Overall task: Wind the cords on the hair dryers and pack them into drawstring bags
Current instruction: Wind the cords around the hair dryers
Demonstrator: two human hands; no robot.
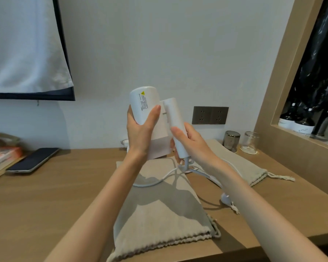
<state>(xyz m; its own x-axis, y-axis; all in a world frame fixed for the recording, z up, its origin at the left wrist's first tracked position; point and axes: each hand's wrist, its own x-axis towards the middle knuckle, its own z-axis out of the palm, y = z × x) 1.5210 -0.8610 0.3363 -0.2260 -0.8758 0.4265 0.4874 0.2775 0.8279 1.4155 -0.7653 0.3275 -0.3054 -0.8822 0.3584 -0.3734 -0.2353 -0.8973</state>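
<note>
Fingers first: your left hand (140, 132) is wrapped round the barrel of the dryer (144, 102), thumb up its near side. Your right hand (194, 145) is curled round the lower handle, thumb lying on its front. Both grips are clamped on the dryer, which is held in the air above the table (64, 186), barrel up and to the left, handle slanting down to the right.

From the foot of the handle, just below your right fingers, the cord (155, 181) drops onto the near bag (159, 214) and loops across it. Its plug (225, 198) lies on the table beside your right forearm, well apart from either hand. As far as I can judge, none of the cord is wound yet.

To wind well, make the left hand your anchor on the barrel. Free the right hand to take the cord close to where it leaves the handle, not at the plug. Lay the turns snugly side by side, without pulling hard at the cord's root. Let the slack slide off the bag rather than drag the bag along. Tuck the plug under the final turn. A second bag (240, 167) lies further right.
</note>
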